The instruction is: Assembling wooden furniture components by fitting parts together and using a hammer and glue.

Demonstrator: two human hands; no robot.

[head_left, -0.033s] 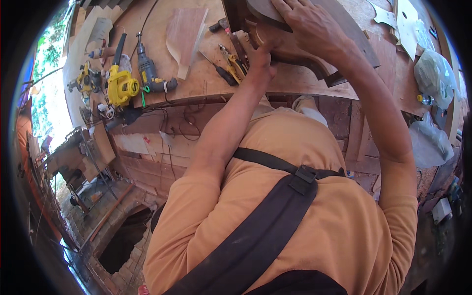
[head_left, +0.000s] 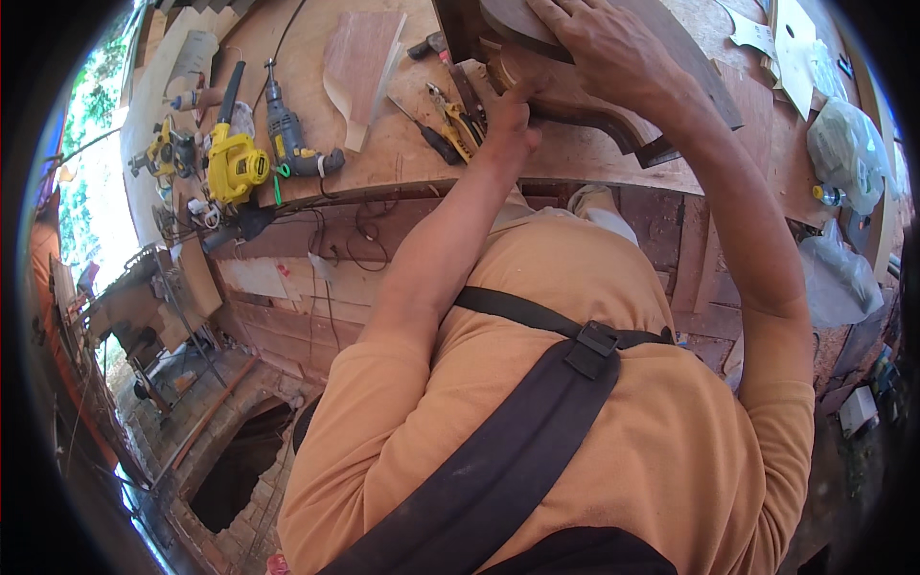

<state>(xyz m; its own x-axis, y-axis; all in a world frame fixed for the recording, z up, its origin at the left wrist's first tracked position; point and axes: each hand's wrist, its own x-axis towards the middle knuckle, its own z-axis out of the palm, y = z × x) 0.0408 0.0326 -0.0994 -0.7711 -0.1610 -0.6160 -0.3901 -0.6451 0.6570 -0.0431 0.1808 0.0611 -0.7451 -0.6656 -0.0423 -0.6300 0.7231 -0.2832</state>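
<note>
At the top middle of the bench stands a dark brown wooden piece (head_left: 585, 107) made of stacked curved boards. My right hand (head_left: 613, 43) lies flat over its rounded top board (head_left: 517, 21), fingers stretched out and pressed to the wood. My left hand (head_left: 511, 113) is at the near left side of the same piece, its thumb against the wood and its fingers curled by the edge, partly hidden. Just left of that hand lie yellow-handled pliers (head_left: 462, 125), a screwdriver (head_left: 436, 142) and a hammer (head_left: 450, 62).
On the bench's left are a yellow blower (head_left: 237, 168), a grey-blue drill (head_left: 290, 139) with a cord, and a yellow power tool (head_left: 168, 153). A shaped pale board (head_left: 359, 72) lies behind. White templates (head_left: 793, 48) and a plastic bag (head_left: 845, 144) sit at right. A floor opening (head_left: 235, 474) gapes lower left.
</note>
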